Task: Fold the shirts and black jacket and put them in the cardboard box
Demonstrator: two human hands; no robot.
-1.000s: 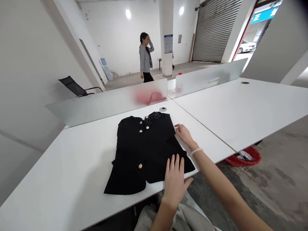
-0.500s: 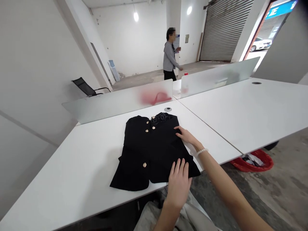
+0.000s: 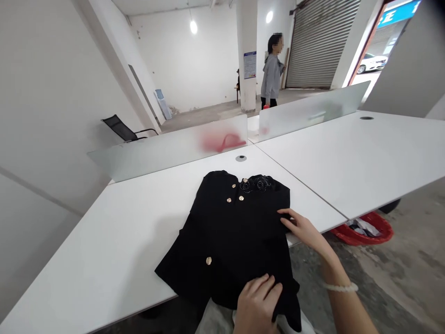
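A black garment (image 3: 236,232) with gold buttons and dark flower trim at the collar lies on the white table (image 3: 114,241), its lower hem hanging over the near edge. My left hand (image 3: 259,301) grips the hem at the bottom, fingers curled into the cloth. Pinching the garment's right side edge is my right hand (image 3: 302,228), with a bead bracelet on that wrist.
Frosted divider panels (image 3: 167,148) stand along the table's far side, with something red behind one. A second white table (image 3: 365,153) adjoins on the right. A red basin (image 3: 365,229) sits on the floor. A person (image 3: 271,74) walks in the background near a pillar. A black chair (image 3: 121,129) is at left.
Both hands have pulled the garment toward me and to the right, so its hem now hangs off the table edge. The person in the background has walked to the right.
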